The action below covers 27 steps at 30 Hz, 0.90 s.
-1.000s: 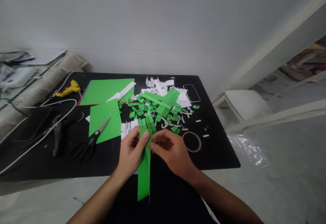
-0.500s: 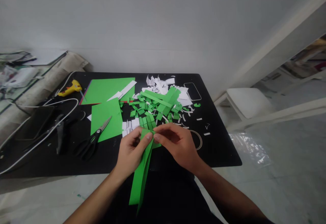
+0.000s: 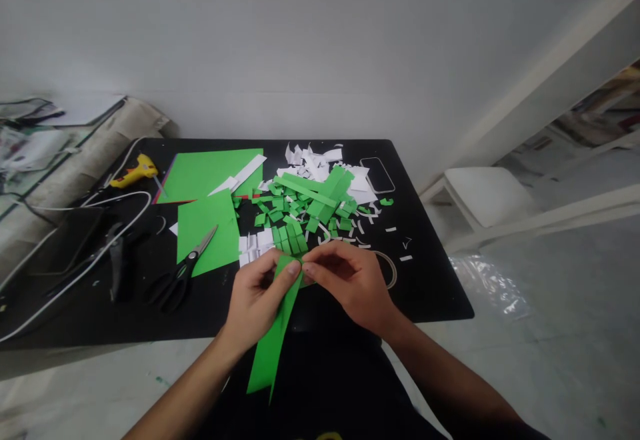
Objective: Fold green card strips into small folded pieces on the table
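Note:
Near the table's front edge, my left hand (image 3: pixel 260 293) pinches green paper strips (image 3: pixel 273 350) between thumb and fingers. Their long ends hang down past the edge toward my lap. My right hand (image 3: pixel 353 283) is closed too, its thumb and fingertips at the upper end of the same strips, touching my left thumb. Just beyond my hands lie folded green paper pieces (image 3: pixel 290 237) and folded white paper pieces (image 3: pixel 255 245). Behind them spreads a heap of small green paper cuttings (image 3: pixel 280 208), with wider green strips (image 3: pixel 330 197) on top.
Black-handled scissors (image 3: pixel 185 270) rest partly on a green sheet (image 3: pixel 207 227). A yellow glue gun (image 3: pixel 135 172), white cable (image 3: pixel 115 237) and larger green sheet (image 3: pixel 210 173) lie left. White scraps (image 3: pixel 315 163), a phone-shaped object (image 3: pixel 379 175) and a tape roll (image 3: pixel 393 270) are to the right.
The hanging ends of the green strips have swung slightly left and now lie closer together. Both hands keep nearly the same pinch. The view has shifted slightly.

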### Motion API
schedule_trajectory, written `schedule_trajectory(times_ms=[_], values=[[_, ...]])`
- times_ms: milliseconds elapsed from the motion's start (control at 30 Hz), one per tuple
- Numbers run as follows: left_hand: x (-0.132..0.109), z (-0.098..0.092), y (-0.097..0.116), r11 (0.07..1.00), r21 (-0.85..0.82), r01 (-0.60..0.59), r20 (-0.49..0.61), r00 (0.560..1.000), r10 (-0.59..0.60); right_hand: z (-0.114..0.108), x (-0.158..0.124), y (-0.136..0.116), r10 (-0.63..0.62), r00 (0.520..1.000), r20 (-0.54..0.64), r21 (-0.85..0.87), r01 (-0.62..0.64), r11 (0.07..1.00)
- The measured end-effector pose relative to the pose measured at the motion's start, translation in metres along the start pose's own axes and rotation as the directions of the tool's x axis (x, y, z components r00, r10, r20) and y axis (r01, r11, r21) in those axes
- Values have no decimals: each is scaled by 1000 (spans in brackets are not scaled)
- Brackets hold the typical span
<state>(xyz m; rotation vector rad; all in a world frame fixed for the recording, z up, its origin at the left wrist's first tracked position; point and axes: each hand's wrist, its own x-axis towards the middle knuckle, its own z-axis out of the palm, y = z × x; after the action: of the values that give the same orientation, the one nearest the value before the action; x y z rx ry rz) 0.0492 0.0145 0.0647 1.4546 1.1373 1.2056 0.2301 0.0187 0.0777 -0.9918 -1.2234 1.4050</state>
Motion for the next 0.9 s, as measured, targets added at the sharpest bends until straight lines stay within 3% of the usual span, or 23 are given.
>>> schedule_trajectory(times_ms=[200,333,533,667,900], values=[[-1,-3,1,989,-57,140,20,990,-139,-10,5,-5,-34,992,122,-3,35,999],[-1,-3,2,986,-70,152,23,988,-151,-11,7,-5,-66,992,111,-5,67,998],[-1,-2,5,962,-155,226,110,971,-210,-12,7,3,-126,989,81,23,124,992],[-2,-1,6,952,-201,233,98,971,-217,-12,7,8,-197,978,73,38,195,980],[-4,0,6,958,-203,202,91,978,-186,-10,3,10,-197,978,60,57,194,979]])
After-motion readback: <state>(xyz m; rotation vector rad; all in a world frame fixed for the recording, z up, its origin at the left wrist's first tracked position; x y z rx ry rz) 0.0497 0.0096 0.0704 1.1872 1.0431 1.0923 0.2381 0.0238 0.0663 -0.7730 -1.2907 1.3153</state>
